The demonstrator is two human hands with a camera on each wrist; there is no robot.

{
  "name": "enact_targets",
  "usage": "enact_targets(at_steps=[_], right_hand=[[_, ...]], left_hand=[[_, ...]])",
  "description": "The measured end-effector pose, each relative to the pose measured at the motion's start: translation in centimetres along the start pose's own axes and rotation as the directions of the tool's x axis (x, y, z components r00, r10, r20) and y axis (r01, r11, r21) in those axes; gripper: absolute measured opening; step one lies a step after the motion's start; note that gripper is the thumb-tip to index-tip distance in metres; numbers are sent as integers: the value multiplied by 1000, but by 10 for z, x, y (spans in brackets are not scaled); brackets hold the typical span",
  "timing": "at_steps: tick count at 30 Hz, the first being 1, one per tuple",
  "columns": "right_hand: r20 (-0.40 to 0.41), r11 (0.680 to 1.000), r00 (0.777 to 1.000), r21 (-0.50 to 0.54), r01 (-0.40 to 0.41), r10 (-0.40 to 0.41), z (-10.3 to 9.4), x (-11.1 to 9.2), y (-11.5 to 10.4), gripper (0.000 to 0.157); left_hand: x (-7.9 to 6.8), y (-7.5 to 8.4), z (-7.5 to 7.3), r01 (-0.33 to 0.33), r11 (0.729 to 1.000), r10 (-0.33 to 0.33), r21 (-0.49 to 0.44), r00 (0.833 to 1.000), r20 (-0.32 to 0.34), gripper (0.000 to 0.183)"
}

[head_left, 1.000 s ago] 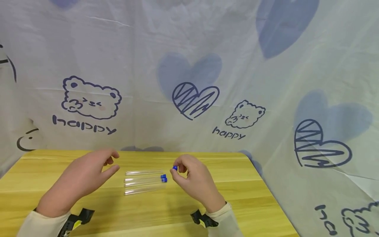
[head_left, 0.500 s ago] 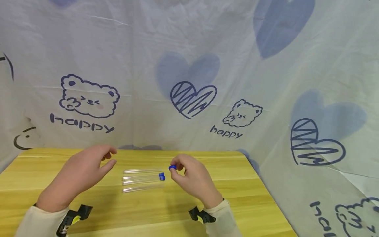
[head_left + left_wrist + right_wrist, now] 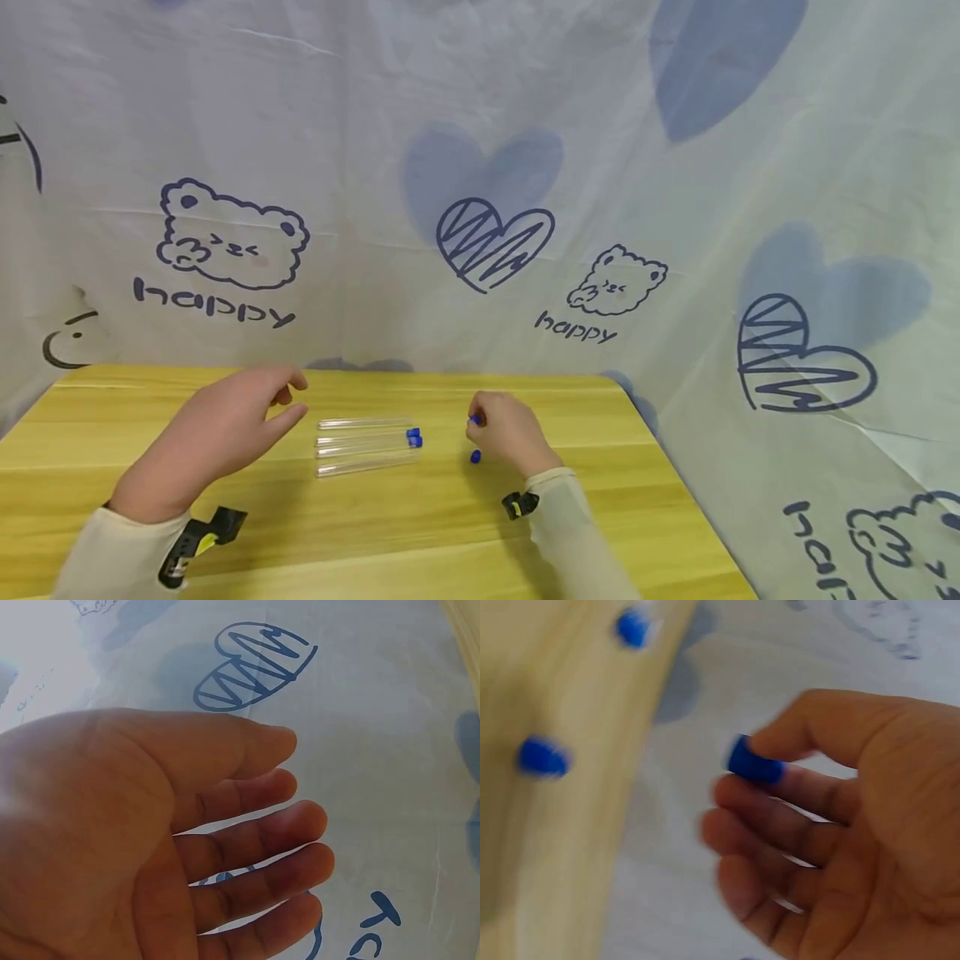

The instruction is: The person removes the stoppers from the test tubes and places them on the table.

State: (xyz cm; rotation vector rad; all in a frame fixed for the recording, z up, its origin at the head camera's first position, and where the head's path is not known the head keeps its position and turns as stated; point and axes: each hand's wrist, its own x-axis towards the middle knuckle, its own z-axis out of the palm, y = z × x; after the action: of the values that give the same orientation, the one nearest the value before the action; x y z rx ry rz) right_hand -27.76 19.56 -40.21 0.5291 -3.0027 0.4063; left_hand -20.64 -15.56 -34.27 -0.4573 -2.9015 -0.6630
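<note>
I see the right hand pinching a small blue plastic-looking cap over the yellow wood-grain table, near a second, loose blue cap. I'd want that pinch light, level and on the sides, well clear of the loose one. The left hand, fingers relaxed, holds nothing, just left of four slender clear tubes.

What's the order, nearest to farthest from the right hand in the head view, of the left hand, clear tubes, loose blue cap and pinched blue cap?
1. Pinched blue cap: held by the right hand.
2. Loose blue cap: on the table, just nearer the camera.
3. Clear tubes: lying to the left.
4. Left hand: past the tubes.
</note>
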Motion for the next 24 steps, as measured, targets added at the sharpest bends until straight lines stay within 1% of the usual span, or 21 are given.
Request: enact_targets(at_steps=[3,6,10,15,19,24], right_hand=[[76,999,997,-37,-31,33,12,7,14,7],[117,997,991,-43,-56,61,23,11,22,11],[125,996,988,-39,-82,86,34,15,28,13],[135,996,986,-21,-92,94,45,19,27,15],[136,994,985,-33,-102,105,48,21,24,18],[151,991,980,-57,-122,130,50,22,18,25]], left_hand=[[-1,0,-1,-2,1000,2,-7,1000,9,28],[-2,0,-2,-11,1000,11,-12,1000,11,28],[-1,2,-2,-26,1000,26,-14,1000,13,28],[-1,3,-1,-27,999,28,-21,999,35,28],[0,3,-1,-23,999,24,-27,999,49,28],[-1,2,-2,-22,999,24,-33,999,45,27]])
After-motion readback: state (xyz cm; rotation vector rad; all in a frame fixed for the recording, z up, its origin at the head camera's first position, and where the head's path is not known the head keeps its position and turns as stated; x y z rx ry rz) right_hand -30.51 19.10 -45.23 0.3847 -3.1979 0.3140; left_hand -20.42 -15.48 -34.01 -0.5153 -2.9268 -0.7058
